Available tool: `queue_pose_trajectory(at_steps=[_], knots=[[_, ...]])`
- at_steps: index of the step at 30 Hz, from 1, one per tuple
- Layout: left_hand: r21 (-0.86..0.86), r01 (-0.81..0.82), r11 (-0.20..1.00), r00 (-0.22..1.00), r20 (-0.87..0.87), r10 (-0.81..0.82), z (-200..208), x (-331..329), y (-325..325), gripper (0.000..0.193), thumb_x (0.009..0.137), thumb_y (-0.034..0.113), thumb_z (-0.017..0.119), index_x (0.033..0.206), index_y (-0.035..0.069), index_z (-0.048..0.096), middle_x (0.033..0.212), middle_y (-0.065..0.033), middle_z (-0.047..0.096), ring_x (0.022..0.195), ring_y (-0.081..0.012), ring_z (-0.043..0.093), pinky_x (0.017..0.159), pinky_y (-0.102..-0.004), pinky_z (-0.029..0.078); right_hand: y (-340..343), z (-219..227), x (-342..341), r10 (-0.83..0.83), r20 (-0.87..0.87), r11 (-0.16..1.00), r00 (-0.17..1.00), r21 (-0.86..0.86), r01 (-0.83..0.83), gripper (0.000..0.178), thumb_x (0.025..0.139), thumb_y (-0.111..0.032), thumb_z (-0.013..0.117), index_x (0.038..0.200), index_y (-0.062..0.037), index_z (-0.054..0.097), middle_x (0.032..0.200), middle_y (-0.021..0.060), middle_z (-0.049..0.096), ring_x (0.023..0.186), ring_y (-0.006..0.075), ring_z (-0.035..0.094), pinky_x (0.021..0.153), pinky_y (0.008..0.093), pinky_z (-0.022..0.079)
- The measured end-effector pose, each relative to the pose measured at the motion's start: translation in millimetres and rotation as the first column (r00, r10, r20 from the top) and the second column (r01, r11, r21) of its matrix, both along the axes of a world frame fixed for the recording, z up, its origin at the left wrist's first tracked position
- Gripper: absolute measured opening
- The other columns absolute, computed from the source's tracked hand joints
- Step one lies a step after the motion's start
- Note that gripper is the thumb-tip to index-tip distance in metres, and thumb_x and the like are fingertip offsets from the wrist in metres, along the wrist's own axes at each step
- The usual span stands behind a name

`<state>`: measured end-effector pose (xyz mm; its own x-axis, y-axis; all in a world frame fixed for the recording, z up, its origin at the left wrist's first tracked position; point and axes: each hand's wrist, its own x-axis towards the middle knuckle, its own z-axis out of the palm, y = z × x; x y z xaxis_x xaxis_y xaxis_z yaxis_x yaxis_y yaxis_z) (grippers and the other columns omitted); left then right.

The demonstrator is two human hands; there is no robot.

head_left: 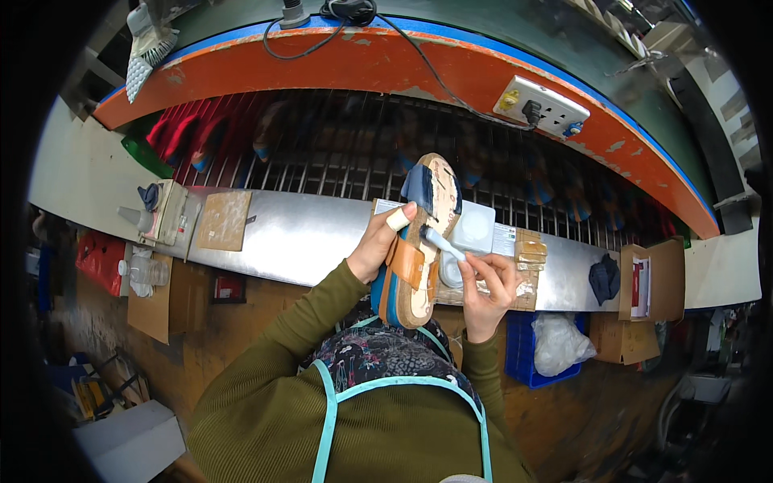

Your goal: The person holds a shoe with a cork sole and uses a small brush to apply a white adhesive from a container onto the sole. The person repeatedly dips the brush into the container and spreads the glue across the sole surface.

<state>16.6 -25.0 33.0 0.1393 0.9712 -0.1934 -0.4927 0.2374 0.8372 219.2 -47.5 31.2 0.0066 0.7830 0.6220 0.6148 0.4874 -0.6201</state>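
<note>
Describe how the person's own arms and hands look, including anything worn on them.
Both arms wear long, olive-green ribbed fabric sleeves reaching towards the wrists. The left hand and right hand are ungloved; a pale cream wrap covers part of one left-hand digit.

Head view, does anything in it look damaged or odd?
Yes. The orange panel beyond the held sandal looks worn: its paint is chipped, with pale patches showing, notably to the right of the white socket strip. I can't make out any clear damage on the sandal.
</note>
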Motion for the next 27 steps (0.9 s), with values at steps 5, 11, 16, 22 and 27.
queue_pose_trajectory(at_steps=[5, 11, 16, 22, 27], knots=[[0.031, -0.019, 0.999, 0.994, -0.106, 0.023, 0, -17, 5, 0.061, 0.095, 0.052, 0.053, 0.121, -0.002, 0.057, 0.107, -0.0112, 0.066, 0.094, -0.0156, 0.065, 0.084, -0.0292, 0.053, 5, 13, 0, 0.142, 0.023, 0.978, 0.99, -0.16, -0.137, 0.017, 0.076, -0.016, 0.081, 0.091, -0.0108, 0.078, 0.084, 0.0006, 0.064, 0.068, 0.0122, 0.054, 0.077, 0.0325, 0.031], [0.04, -0.056, 0.998, 0.995, -0.077, 0.059, -3, -30, 8, 0.056, 0.094, 0.051, 0.056, 0.116, -0.001, 0.059, 0.104, -0.0091, 0.065, 0.092, -0.0135, 0.063, 0.082, -0.0273, 0.051, 9, 34, -3, 0.243, -0.018, 0.933, 0.97, -0.27, -0.239, 0.013, 0.077, -0.02, 0.081, 0.087, -0.0127, 0.077, 0.082, -0.0006, 0.063, 0.062, 0.009, 0.053, 0.074, 0.0309, 0.028], [0.034, -0.117, 0.993, 0.991, -0.066, 0.119, -1, -39, 4, 0.059, 0.093, 0.051, 0.056, 0.117, -0.003, 0.059, 0.104, -0.0096, 0.066, 0.092, -0.0135, 0.064, 0.081, -0.0271, 0.051, -10, 23, -15, 0.184, 0.136, 0.978, 0.973, -0.119, -0.169, 0.012, 0.075, -0.018, 0.081, 0.086, -0.013, 0.077, 0.083, -0.0026, 0.063, 0.066, 0.0105, 0.052, 0.076, 0.0313, 0.027], [0.046, -0.145, 0.988, 0.988, -0.05, 0.147, -2, -48, 0, 0.061, 0.094, 0.052, 0.056, 0.118, -0.004, 0.059, 0.107, -0.0106, 0.066, 0.095, -0.0147, 0.064, 0.083, -0.0277, 0.052, -3, 20, -7, 0.359, 0.102, 0.931, 0.928, -0.111, -0.348, 0.016, 0.071, -0.017, 0.083, 0.086, -0.0129, 0.077, 0.082, -0.0013, 0.065, 0.069, 0.0115, 0.052, 0.074, 0.0311, 0.029], [0.088, -0.183, 0.979, 0.981, -0.044, 0.187, -2, -45, -1, 0.059, 0.094, 0.051, 0.056, 0.118, -0.003, 0.059, 0.107, -0.0102, 0.066, 0.094, -0.0143, 0.064, 0.084, -0.0275, 0.052, 9, 15, -23, 0.253, -0.012, 0.963, 0.967, -0.09, -0.253, 0.017, 0.072, -0.018, 0.082, 0.088, -0.0135, 0.078, 0.087, -0.0005, 0.066, 0.068, 0.0113, 0.051, 0.074, 0.0306, 0.03]])
